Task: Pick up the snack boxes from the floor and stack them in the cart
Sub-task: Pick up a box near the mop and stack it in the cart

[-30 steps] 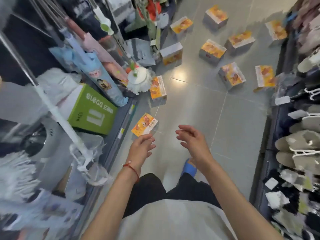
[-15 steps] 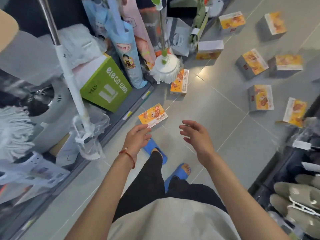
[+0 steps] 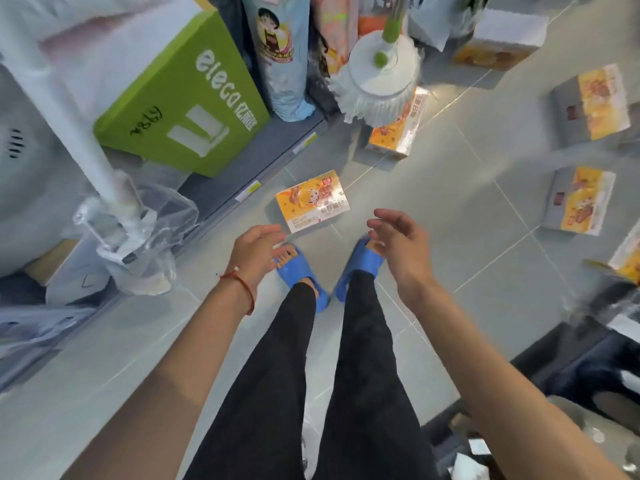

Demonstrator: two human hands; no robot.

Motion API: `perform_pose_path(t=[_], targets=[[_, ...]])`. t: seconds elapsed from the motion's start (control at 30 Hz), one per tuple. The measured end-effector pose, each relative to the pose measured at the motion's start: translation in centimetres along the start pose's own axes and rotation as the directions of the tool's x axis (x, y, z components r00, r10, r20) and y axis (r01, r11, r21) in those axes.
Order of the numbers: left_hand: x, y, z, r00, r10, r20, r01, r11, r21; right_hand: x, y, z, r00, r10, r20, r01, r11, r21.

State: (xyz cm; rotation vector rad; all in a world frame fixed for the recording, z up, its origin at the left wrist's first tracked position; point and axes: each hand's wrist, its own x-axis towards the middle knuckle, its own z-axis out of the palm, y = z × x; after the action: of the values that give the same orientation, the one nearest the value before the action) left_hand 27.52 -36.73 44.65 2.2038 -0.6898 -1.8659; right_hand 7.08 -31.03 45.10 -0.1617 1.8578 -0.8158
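Note:
An orange and white snack box [image 3: 312,200] lies flat on the grey floor tiles just ahead of my blue slippers. My left hand [image 3: 254,251] hangs open just below the box's near left corner, apart from it. My right hand [image 3: 401,242] is open too, fingers spread, to the right of the box and not touching it. Several more snack boxes lie around: one [image 3: 398,128] beneath a mop head, two [image 3: 580,204] [image 3: 595,103] at the right, one [image 3: 495,41] at the top. No cart is in view.
A low shelf edge [image 3: 249,174] runs along the left with a green eleco carton [image 3: 183,102], a white pole [image 3: 65,105] in plastic wrap and rolled goods. A white mop head [image 3: 381,77] stands by the shelf. Dark shelving with goods [image 3: 588,368] lines the right.
The view has tilted down and come closer to the floor. The nearest snack box now lies right in front of both open hands, and my feet have come into view.

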Motion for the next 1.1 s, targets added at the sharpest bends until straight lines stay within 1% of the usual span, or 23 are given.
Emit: perform_pose_path(t=[0.17, 0.23, 0.3, 0.43, 0.53, 0.7, 0.83, 0.9, 1.0, 1.1], targets=[[9.4, -3.0, 2.3, 0.996, -0.069, -0.054, 0.069, 0.998, -0.007, 9.7, 4.3, 2.3, 1.000, 0.030, 0.011, -0.029, 0.997, -0.078], [13.4, -4.4, 3.3, 0.993, -0.086, -0.085, 0.088, 0.996, 0.018, 13.7, 6.2, 3.1, 1.000, 0.025, 0.014, -0.023, 0.991, -0.130], [17.7, -5.9, 4.2, 0.986, -0.128, -0.104, 0.129, 0.992, 0.000, 17.7, 8.1, 4.1, 0.999, 0.017, 0.028, -0.012, 0.983, -0.185], [25.8, -9.5, 5.4, 0.981, -0.140, -0.134, 0.147, 0.988, 0.047, 25.4, 12.4, 5.6, 0.999, 0.020, 0.047, -0.004, 0.947, -0.321], [31.7, -11.8, 6.4, 0.974, -0.171, -0.148, 0.180, 0.983, 0.047, 30.8, 15.5, 7.0, 0.997, 0.043, 0.061, -0.014, 0.913, -0.407], [41.4, -14.8, 8.6, 0.977, -0.147, -0.153, 0.154, 0.987, 0.036, 39.3, 19.7, 9.9, 0.997, 0.035, 0.063, -0.004, 0.899, -0.438], [47.4, -16.6, 10.2, 0.984, -0.112, -0.136, 0.100, 0.990, -0.096, 44.6, 22.0, 12.6, 0.992, 0.077, 0.103, -0.030, 0.919, -0.393], [49.3, -17.2, 11.0, 0.983, -0.074, -0.169, 0.050, 0.989, -0.142, 46.5, 22.9, 13.8, 0.984, 0.110, 0.139, -0.047, 0.918, -0.395], [50.6, -18.2, 11.7, 0.984, -0.007, -0.178, -0.032, 0.976, -0.213, 48.3, 23.9, 14.4, 0.975, 0.090, 0.203, -0.002, 0.918, -0.397], [50.4, -18.6, 11.4, 0.990, -0.030, -0.138, -0.007, 0.965, -0.261, 48.2, 24.2, 14.1, 0.961, 0.095, 0.260, 0.018, 0.916, -0.401]])
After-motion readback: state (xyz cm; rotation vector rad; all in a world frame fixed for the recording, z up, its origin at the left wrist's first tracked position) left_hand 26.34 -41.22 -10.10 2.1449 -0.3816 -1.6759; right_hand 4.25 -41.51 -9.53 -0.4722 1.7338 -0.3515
